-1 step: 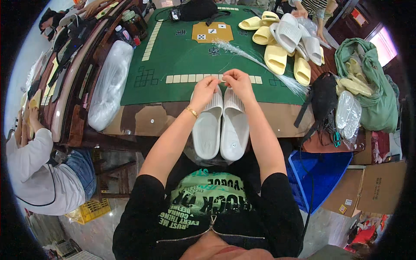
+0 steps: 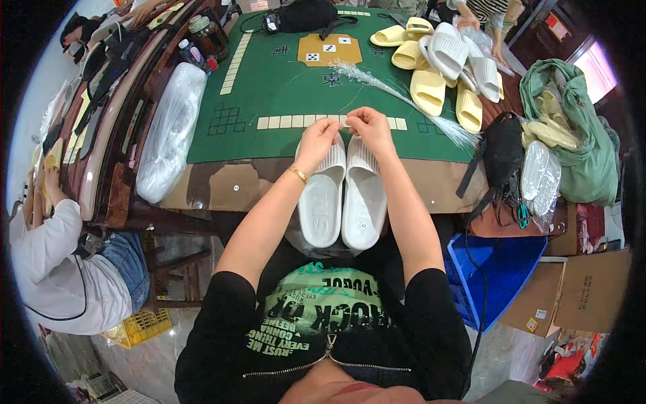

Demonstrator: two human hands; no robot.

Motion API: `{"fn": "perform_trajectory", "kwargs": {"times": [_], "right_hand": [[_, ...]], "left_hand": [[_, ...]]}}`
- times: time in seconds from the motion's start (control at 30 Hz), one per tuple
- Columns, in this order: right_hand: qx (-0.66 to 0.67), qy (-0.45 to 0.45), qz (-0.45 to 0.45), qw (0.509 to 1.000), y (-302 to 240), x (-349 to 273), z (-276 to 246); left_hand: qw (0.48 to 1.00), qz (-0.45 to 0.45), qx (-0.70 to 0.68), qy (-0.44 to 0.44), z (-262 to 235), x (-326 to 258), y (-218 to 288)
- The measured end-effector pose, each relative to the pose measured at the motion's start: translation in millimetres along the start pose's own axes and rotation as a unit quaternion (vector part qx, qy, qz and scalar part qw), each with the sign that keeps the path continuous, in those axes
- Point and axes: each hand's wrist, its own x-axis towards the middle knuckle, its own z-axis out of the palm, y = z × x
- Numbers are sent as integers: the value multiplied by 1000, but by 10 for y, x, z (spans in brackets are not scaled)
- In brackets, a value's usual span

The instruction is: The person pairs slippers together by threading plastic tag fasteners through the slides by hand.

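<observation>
Lying side by side at the near edge of the green-topped bench (image 2: pixel 269 87), soles up, a pair of white moulded foam slippers (image 2: pixel 342 195) with ribbed straps; left hand (image 2: pixel 317 138) and right hand (image 2: pixel 367 128) pinch closed at their far ends, on what cannot be told.

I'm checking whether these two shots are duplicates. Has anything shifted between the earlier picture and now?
Nothing visibly changed. The left hand and right hand are pinched together over the top ends of the pair of white slippers, exactly as in the earlier picture; the bundle of clear ties and the yellow slippers lie where they were on the green table.
</observation>
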Motion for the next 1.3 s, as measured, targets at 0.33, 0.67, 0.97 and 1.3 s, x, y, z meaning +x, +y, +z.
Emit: {"fn": "perform_trajectory", "kwargs": {"times": [0.33, 0.67, 0.97, 1.3], "right_hand": [[-8, -17, -37, 999, 39, -51, 11], [-151, 26, -174, 973, -13, -131, 65], [-104, 212, -127, 963, 270, 34, -32], [53, 281, -95, 954, 145, -22, -20]], "left_hand": [[1000, -1, -22, 18, 14, 15, -49], [999, 1, 22, 22, 13, 4, -27], [999, 9, -12, 51, 65, 8, -52], [995, 30, 79, 55, 56, 30, -97]]}}
